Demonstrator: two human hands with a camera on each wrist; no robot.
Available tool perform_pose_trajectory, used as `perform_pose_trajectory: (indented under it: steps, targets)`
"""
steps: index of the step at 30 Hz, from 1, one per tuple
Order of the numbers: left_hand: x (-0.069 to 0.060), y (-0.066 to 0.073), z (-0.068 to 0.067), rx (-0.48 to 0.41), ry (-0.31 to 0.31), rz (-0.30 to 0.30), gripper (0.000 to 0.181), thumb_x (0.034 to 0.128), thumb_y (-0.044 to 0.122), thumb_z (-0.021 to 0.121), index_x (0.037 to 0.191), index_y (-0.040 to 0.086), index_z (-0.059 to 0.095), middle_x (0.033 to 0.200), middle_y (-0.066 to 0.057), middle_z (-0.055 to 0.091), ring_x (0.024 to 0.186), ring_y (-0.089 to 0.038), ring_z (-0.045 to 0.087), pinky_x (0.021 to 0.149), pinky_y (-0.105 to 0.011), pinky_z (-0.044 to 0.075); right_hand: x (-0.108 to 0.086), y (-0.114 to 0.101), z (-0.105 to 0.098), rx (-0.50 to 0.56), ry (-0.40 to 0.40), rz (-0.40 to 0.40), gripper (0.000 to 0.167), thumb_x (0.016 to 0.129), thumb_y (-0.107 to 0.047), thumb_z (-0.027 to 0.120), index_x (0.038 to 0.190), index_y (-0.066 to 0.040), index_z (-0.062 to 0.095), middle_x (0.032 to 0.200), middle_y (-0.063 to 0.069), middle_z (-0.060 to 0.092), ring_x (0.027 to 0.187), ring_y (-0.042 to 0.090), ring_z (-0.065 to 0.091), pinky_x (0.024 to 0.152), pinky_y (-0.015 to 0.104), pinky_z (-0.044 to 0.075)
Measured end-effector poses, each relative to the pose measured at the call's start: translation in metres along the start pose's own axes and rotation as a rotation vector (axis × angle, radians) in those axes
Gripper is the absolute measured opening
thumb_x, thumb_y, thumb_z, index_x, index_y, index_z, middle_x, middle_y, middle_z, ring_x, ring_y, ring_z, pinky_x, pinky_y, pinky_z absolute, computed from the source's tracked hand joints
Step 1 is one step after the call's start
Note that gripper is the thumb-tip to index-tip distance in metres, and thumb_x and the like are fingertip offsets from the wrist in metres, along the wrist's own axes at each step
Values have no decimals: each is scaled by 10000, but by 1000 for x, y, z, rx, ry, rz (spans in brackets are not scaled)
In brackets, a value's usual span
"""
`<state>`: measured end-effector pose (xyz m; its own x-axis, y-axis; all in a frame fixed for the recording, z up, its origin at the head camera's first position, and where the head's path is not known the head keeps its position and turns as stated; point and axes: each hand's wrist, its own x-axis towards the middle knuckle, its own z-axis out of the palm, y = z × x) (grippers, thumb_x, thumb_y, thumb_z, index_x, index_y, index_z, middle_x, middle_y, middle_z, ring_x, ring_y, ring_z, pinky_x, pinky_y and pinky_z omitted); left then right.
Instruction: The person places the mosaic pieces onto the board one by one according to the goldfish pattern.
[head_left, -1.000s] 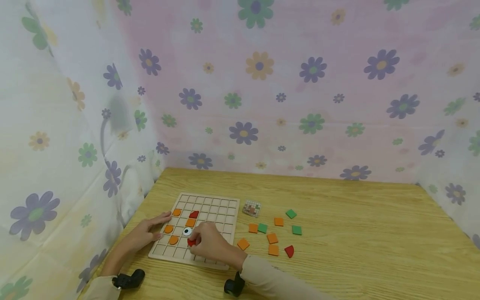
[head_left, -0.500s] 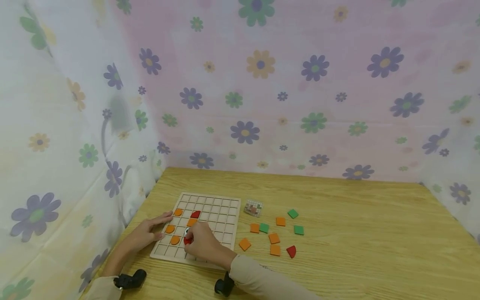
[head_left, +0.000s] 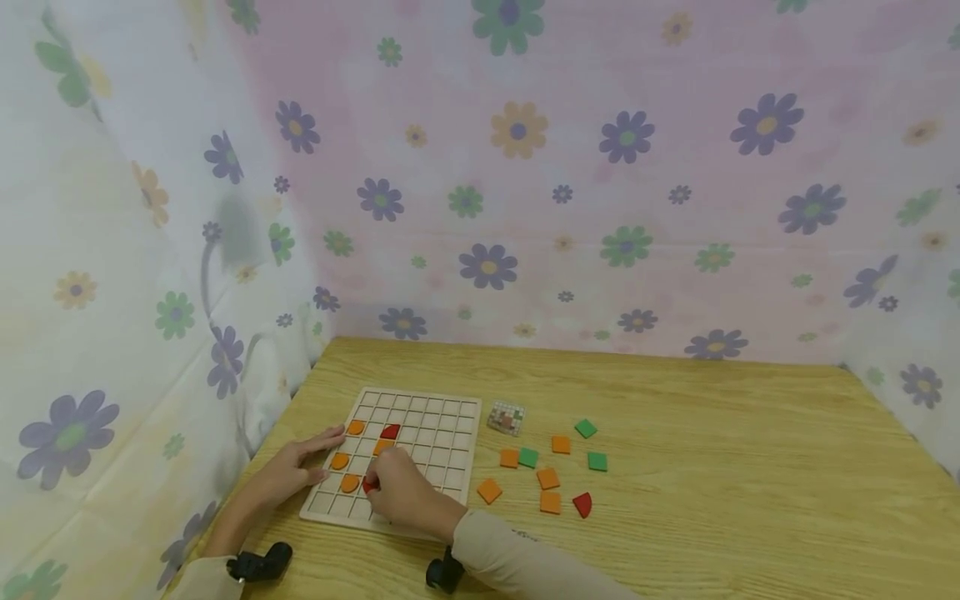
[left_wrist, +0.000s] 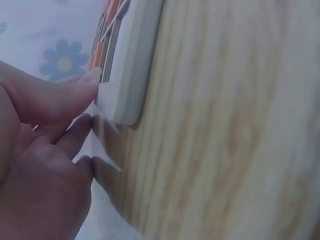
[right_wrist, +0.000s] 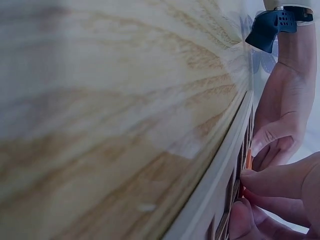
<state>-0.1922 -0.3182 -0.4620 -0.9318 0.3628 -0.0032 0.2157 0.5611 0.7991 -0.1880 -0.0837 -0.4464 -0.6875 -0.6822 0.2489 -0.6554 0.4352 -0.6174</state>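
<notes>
A wooden grid board [head_left: 442,406] lies at the left of the table. Several orange round tiles [head_left: 349,483] sit in its left cells, and a red rounded tile [head_left: 390,432] lies above an orange square tile [head_left: 383,447]. My right hand [head_left: 408,493] pinches a red tile [head_left: 369,484] between thumb and fingers, low over the board; its full outline is hidden. My left hand [head_left: 288,468] touches the board's left edge, thumb near the front and fingers farther back. In the left wrist view, its thumb [left_wrist: 60,97] touches the board edge.
Right of the board lie loose orange square tiles [head_left: 548,478], green square tiles [head_left: 597,462] and a red quarter-circle tile [head_left: 582,504]. A small patterned card [head_left: 507,417] lies near the board's back right corner. Flowered cloth [head_left: 487,192] stands behind the table.
My right hand has moved slightly left over the board with the red tile. The white eye tile, seen earlier, is now hidden behind it. My left hand keeps its place.
</notes>
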Motion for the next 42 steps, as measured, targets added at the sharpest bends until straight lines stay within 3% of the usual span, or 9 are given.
perform_pose_trajectory:
  steps: [3,14,20,23,25,30,33,37,42]
  targets:
    - [0,0,0,-5,-4,4,544,856,-6,612,1384,27,483,1507,-146,307,1392,-386,175,997,-158,278,0,-1,0,-8,-2,5,279,749,110,623,544,-75,584,480,-102,356,465,9,276,402,126,263]
    - [2,0,3,-14,5,-5,543,846,-12,619,1373,20,495,1500,-151,320,1392,-381,178,932,-68,242,-2,5,-5,-54,-17,-40,263,680,190,558,683,-8,731,578,-30,581,528,-10,342,483,99,328]
    - [4,0,1,5,-4,-10,544,855,11,620,1382,23,485,1504,-144,316,1396,-384,170,959,-94,236,-6,9,-16,7,-60,-27,288,689,166,576,803,-15,769,837,54,720,622,-20,545,619,104,439]
    - [4,-1,-1,22,-4,-5,542,860,27,620,1384,29,483,1508,-139,310,1398,-387,161,968,-93,214,-9,9,-23,1,-88,-32,238,733,116,599,845,-20,759,859,43,708,686,29,589,622,112,439]
    - [4,-1,-2,34,2,-9,544,856,29,622,1383,32,487,1508,-134,312,1398,-387,164,1012,-155,221,-11,8,-29,10,-115,-26,200,761,81,615,867,-24,747,869,37,689,713,54,591,618,118,436]
    - [2,-3,-1,42,1,-31,557,850,16,622,1389,39,482,1514,-125,303,1396,-396,163,1070,-478,214,-24,9,-43,26,-162,-16,123,815,-14,657,895,-63,736,872,-9,640,747,25,577,632,118,435]
    - [1,-4,0,25,6,-51,557,851,18,626,1389,58,488,1515,-98,306,1401,-370,165,1070,-300,240,-34,9,-53,33,-184,-10,92,836,-62,671,901,-86,732,881,-28,625,756,11,563,649,118,433]
    - [0,-4,0,16,1,-31,546,859,45,629,1387,51,489,1513,-112,307,1401,-383,152,932,-49,195,-51,11,-70,61,-208,-20,88,855,-72,662,916,-79,725,907,-12,629,781,26,560,672,132,438]
    - [-1,-3,0,31,-12,13,533,868,82,632,1379,28,491,1502,-152,316,1386,-420,159,926,-49,218,-74,20,-88,113,-223,-41,98,876,-72,637,940,-69,712,931,7,626,780,23,551,650,145,461]
